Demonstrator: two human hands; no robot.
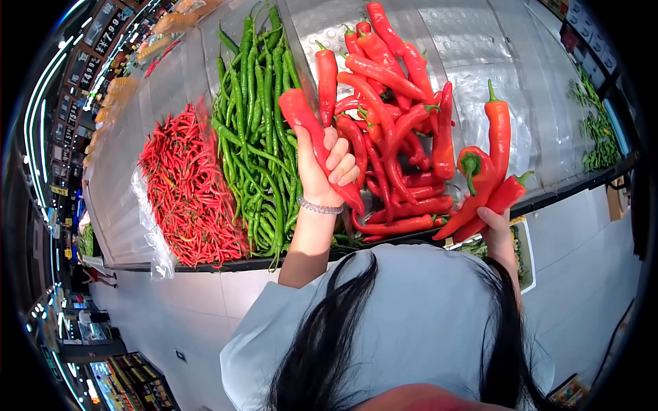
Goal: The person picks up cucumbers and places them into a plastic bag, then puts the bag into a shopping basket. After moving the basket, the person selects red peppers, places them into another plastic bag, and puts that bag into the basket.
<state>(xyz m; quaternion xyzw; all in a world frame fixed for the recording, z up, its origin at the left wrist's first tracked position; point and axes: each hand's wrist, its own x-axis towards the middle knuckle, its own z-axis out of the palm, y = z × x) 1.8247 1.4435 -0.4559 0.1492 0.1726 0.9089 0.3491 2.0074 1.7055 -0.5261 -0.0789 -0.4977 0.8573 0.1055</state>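
My left hand (pixel 325 166) is wrapped round a long red chili pepper (pixel 299 109), its blunt end sticking up past my thumb and its tip pointing down right. Behind it lies a heap of large red peppers (pixel 391 130) on the display counter. At the counter's front edge, my right hand (pixel 497 229) grips a bunch of red peppers. One pepper (pixel 500 137) in it stands upright with its green stem on top, another (pixel 478 179) turns its stem toward me, and a third (pixel 506 195) slants up to the right. Most of my right fingers are hidden behind them.
Long green chilies (pixel 257 137) are piled left of the red heap. Farther left is a mound of thin small red chilies (pixel 188 198) beside clear plastic (pixel 154 233). More greens (pixel 593 133) lie at the far right. A white bin (pixel 526 257) stands below the counter edge.
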